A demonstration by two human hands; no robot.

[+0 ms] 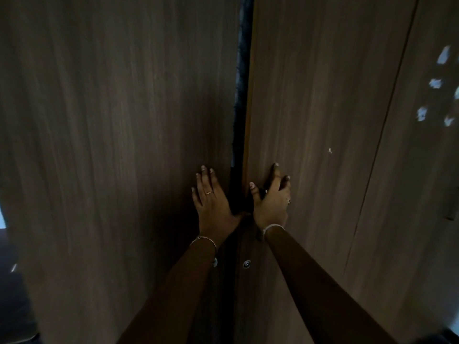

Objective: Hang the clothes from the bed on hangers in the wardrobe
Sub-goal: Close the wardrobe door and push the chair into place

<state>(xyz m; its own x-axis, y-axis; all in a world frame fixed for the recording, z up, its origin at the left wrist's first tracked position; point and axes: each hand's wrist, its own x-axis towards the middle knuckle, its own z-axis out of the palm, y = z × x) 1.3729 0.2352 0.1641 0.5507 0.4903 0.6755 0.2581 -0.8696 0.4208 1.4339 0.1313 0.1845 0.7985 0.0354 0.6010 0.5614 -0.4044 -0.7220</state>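
Two tall brown wooden wardrobe doors fill the view. My left hand lies flat, fingers spread, on the left door near its inner edge. My right hand lies flat on the right door, fingers apart. Between the doors runs a narrow dark gap where a strip of dark blue fabric shows. Neither hand holds anything. Two small round metal fittings sit low near the gap. No hangers or bed are in view.
A third door panel stands at the right with pale stickers on it and a handle at the frame edge. A dim strip of floor and a bright patch show at the far left.
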